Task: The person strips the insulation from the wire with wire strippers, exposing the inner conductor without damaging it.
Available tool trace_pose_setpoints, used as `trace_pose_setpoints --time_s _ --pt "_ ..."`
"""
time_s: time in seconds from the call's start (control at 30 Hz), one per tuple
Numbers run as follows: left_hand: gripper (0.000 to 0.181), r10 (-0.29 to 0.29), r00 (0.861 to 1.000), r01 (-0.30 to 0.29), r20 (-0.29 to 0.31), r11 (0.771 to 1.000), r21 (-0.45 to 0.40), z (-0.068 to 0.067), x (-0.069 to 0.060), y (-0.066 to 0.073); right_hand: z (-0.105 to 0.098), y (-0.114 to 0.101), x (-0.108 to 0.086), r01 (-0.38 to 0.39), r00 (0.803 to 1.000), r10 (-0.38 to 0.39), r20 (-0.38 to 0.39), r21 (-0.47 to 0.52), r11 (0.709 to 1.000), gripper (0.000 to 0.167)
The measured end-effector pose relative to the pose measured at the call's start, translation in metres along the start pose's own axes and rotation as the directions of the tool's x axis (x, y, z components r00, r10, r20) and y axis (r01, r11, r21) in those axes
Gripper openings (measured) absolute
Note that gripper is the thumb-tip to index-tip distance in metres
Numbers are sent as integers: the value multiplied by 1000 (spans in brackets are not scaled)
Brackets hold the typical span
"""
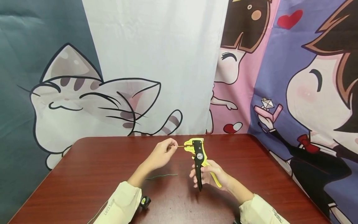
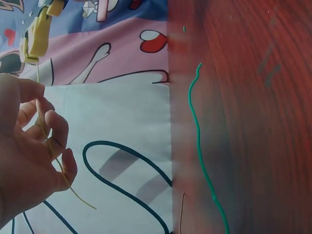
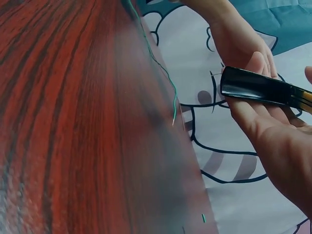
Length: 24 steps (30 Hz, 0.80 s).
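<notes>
My left hand [image 1: 162,154] pinches a thin yellow wire [image 1: 180,146] between thumb and fingertips; in the left wrist view the wire [image 2: 80,199] trails down past the curled fingers. The wire's other end reaches the jaws of a yellow and black wire stripper [image 1: 199,155], held upright above the table. My right hand [image 1: 213,175] grips the stripper's handles, with the fingers around the black one. The black handle [image 3: 256,87] also shows in the right wrist view. How far the wire goes into the jaws cannot be told.
A green wire [image 1: 162,175] lies on the brown table [image 1: 112,161], with a short green piece [image 3: 204,218] near the edge. A black object [image 1: 145,202] is by the left sleeve. A cartoon-printed cloth [image 1: 162,62] hangs behind the table.
</notes>
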<state>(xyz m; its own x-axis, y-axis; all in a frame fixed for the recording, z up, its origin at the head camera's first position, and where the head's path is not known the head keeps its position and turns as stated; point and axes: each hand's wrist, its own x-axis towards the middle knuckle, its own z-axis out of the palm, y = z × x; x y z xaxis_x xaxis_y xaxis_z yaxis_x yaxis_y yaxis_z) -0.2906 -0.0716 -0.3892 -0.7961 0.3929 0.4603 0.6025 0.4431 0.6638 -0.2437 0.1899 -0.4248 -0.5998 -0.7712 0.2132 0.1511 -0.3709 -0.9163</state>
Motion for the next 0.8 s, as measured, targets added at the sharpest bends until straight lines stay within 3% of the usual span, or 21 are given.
trace_pose_setpoints --time_s 0.43,0.8 --pt "6 -12 1000 11 -25 999 -44 3 -1 7 0 1 7 -6 1000 6 28 -6 1000 30" --pt "6 19 1000 -20 -12 998 -55 7 1 9 -4 3 4 -21 1000 21 -17 -27 999 28"
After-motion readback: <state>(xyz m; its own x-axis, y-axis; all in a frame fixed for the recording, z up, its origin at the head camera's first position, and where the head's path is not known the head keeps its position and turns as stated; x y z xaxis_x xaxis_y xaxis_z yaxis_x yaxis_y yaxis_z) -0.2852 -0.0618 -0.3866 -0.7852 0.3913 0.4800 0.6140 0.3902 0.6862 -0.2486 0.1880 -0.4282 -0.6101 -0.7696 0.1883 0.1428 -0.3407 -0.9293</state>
